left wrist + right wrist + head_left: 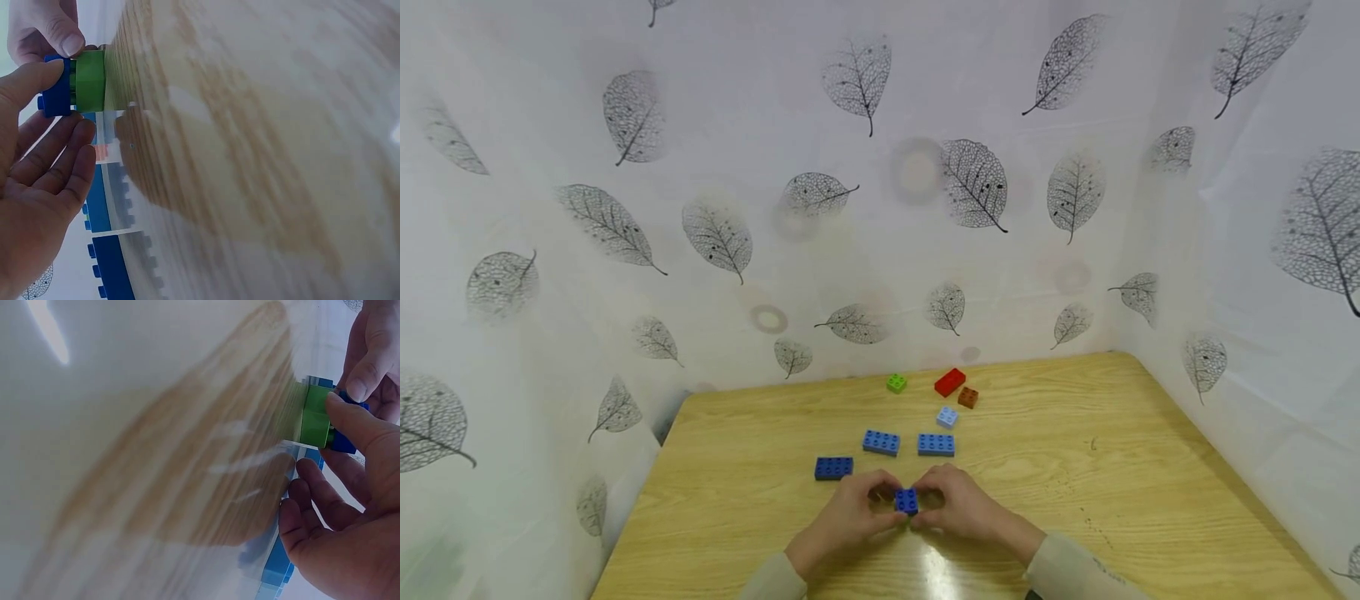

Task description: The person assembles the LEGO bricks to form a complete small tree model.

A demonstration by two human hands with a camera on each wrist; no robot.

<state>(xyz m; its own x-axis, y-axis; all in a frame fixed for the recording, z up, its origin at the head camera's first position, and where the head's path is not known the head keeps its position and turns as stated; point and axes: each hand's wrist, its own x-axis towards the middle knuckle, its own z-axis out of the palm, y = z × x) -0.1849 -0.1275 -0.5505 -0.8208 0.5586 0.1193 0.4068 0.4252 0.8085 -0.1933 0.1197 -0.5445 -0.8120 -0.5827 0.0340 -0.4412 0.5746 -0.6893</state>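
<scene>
A small dark blue toy brick (906, 502), with studs on top, sits over a green brick (90, 81) near the table's front. Studs show in a narrow gap between the two in the left wrist view. The green brick's underside meets the tabletop. My left hand (859, 504) pinches the blue brick between thumb and finger, other fingers loosely bent beneath. From the opposite side my right hand (961, 504) pinches the blue brick too, its thumb (350, 415) reaching the seam with the green one.
Beyond the hands lie a long navy brick (834, 468), two long blue bricks (881, 442) (936, 445) and a light blue one (947, 417). Farther back are a lime brick (897, 382), a red one (950, 382) and a brown one (967, 397). Leaf-patterned curtain (880, 250) surrounds the wooden table (745, 533).
</scene>
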